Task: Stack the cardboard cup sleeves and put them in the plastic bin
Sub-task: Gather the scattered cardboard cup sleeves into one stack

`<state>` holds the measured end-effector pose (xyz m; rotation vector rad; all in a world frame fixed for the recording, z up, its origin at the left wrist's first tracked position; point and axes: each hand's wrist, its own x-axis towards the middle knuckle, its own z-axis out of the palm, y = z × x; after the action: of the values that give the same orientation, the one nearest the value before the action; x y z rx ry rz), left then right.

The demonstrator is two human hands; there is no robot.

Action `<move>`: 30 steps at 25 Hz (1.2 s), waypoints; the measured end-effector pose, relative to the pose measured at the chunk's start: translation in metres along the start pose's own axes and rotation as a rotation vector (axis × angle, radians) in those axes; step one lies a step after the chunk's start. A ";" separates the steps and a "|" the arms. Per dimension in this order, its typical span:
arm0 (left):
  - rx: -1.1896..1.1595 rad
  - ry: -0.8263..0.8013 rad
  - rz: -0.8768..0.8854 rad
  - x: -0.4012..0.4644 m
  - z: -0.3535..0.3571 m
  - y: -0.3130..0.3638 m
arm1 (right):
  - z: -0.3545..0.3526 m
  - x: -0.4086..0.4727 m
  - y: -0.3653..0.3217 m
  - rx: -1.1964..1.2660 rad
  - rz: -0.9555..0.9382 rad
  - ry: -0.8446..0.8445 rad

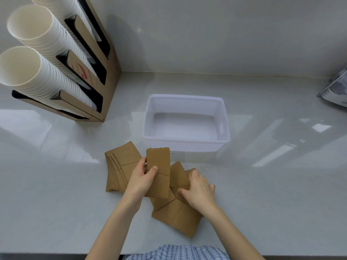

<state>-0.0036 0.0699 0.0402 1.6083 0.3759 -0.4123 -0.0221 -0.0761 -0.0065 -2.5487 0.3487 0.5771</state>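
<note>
- The left hand (142, 180) holds a small stack of sleeves (158, 171) upright above the counter (262, 184). The thumb lies on the front face and the other fingers are behind it, so the grip is closed around the stack.
- The right hand (201, 188) rests palm down on some loose sleeves (178, 216), just to the right of the held stack. The fingers are bent and press on the cardboard. I cannot tell if they already pinch one sleeve or only touch it.
- The loose sleeves lie flat, overlapping each other at different angles, under the right hand and below both hands, toward the person's body.
- To the left of the left hand there is a fanned pile of sleeves (120, 167) lying on the counter, with its edges spread like steps. The left hand partly covers its right side.
- The plastic bin (224, 117) stands beyond the hands, a little to the right of the held stack. It is white and half transparent, and no sleeve is inside it.
- Far to the left of the hands, a cardboard holder (110, 72) keeps tilted rows of white paper cups (28, 72).
- Far to the right, at the edge of the view, I see a shiny metal object (336, 91); what it is I cannot tell.
- Near the bottom, a blue checked shirt (178, 253) is visible.
</note>
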 end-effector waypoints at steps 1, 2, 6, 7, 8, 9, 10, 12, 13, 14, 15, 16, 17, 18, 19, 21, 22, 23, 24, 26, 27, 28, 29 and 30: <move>0.000 0.003 -0.001 0.000 0.000 0.000 | -0.003 0.000 0.002 0.097 -0.002 -0.013; 0.001 0.004 -0.004 0.001 -0.001 -0.001 | -0.006 0.001 0.005 0.203 0.004 -0.026; -0.007 0.002 -0.024 0.002 -0.001 -0.004 | -0.024 0.002 0.020 0.541 0.033 0.031; -0.006 0.002 -0.031 0.002 0.000 -0.005 | -0.029 0.002 0.024 0.598 0.039 0.058; -0.001 0.001 -0.039 0.002 0.001 -0.005 | -0.033 0.002 0.028 0.649 0.045 0.081; 0.006 0.000 -0.047 0.002 0.002 -0.006 | -0.037 0.002 0.031 0.702 0.046 0.092; 0.010 -0.003 -0.056 0.002 0.003 -0.006 | -0.040 0.001 0.033 0.762 0.044 0.088; 0.009 -0.009 -0.074 0.000 0.005 -0.007 | -0.045 -0.004 0.032 0.887 0.017 0.045; 0.005 -0.014 -0.086 0.000 0.006 -0.007 | -0.047 -0.007 0.029 0.937 -0.001 0.015; -0.002 -0.021 -0.103 -0.001 0.007 -0.008 | -0.048 -0.009 0.025 0.969 -0.021 -0.011; -0.014 -0.028 -0.123 -0.001 0.009 -0.008 | -0.048 -0.011 0.020 0.984 -0.039 -0.034; -0.034 -0.037 -0.145 -0.002 0.009 -0.008 | -0.046 -0.012 0.015 0.989 -0.057 -0.052; -0.067 -0.047 -0.166 -0.002 0.010 -0.008 | -0.044 -0.013 0.009 0.987 -0.072 -0.063; -0.109 -0.059 -0.183 -0.002 0.011 -0.008 | -0.041 -0.014 0.005 0.977 -0.083 -0.066; -0.154 -0.076 -0.193 -0.003 0.012 -0.008 | -0.036 -0.014 0.002 0.955 -0.090 -0.061; -0.203 -0.099 -0.195 -0.004 0.014 -0.008 | -0.027 -0.012 -0.002 0.853 -0.101 -0.026; -0.197 -0.103 -0.183 -0.004 0.015 -0.008 | -0.024 -0.012 -0.003 0.792 -0.104 -0.003; -0.183 -0.104 -0.167 -0.004 0.016 -0.008 | -0.021 -0.012 -0.003 0.740 -0.110 0.018; -0.168 -0.104 -0.151 -0.004 0.017 -0.008 | -0.020 -0.012 -0.004 0.699 -0.121 0.035; -0.150 -0.099 -0.126 -0.005 0.018 -0.008 | -0.019 -0.012 -0.005 0.656 -0.135 0.045; -0.141 -0.093 -0.119 -0.005 0.018 -0.009 | -0.019 -0.012 -0.005 0.651 -0.136 0.042; -0.130 -0.086 -0.116 -0.005 0.017 -0.009 | -0.020 -0.013 -0.005 0.654 -0.134 0.039; -0.116 -0.078 -0.114 -0.004 0.016 -0.009 | -0.020 -0.013 -0.004 0.657 -0.127 0.042; -0.099 -0.068 -0.111 -0.004 0.015 -0.010 | -0.021 -0.013 -0.002 0.651 -0.112 0.053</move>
<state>-0.0124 0.0560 0.0322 1.4772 0.4285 -0.5240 -0.0261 -0.0838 0.0168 -1.9415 0.3413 0.2877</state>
